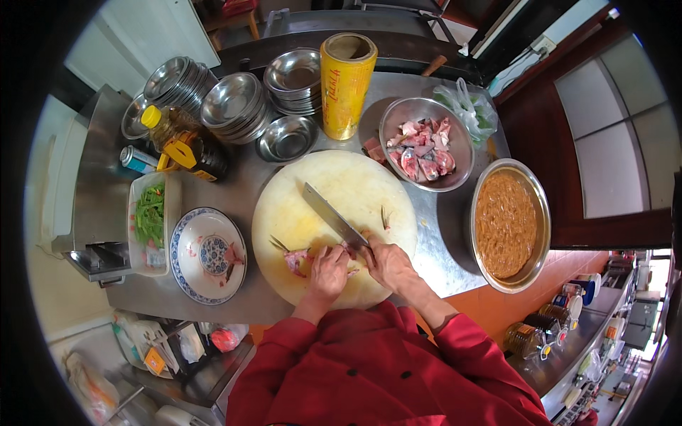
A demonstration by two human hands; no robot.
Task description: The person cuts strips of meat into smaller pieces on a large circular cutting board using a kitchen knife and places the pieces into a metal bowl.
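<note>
A cleaver (333, 214) is in my right hand (390, 264), its blade slanting up and left above a round, pale cutting board (341, 170). My left hand (329, 270) presses down on the board left of the blade's handle end, with bits of raw meat or fish around its fingers; what lies under them is mostly hidden. A bony pink piece of fish with a tail fin (294, 259) sits left of that hand. Farther right on the board lies a small loose fin (384, 217).
A steel bowl of cut fish pieces (423, 152) stands beyond the board, beside a yellow cardboard tube (347, 88). At right is a basin of brown sauce or paste (506, 223). A blue-and-white bowl (208, 290), an oil bottle (186, 141) and stacked steel bowls (234, 101) occupy the left.
</note>
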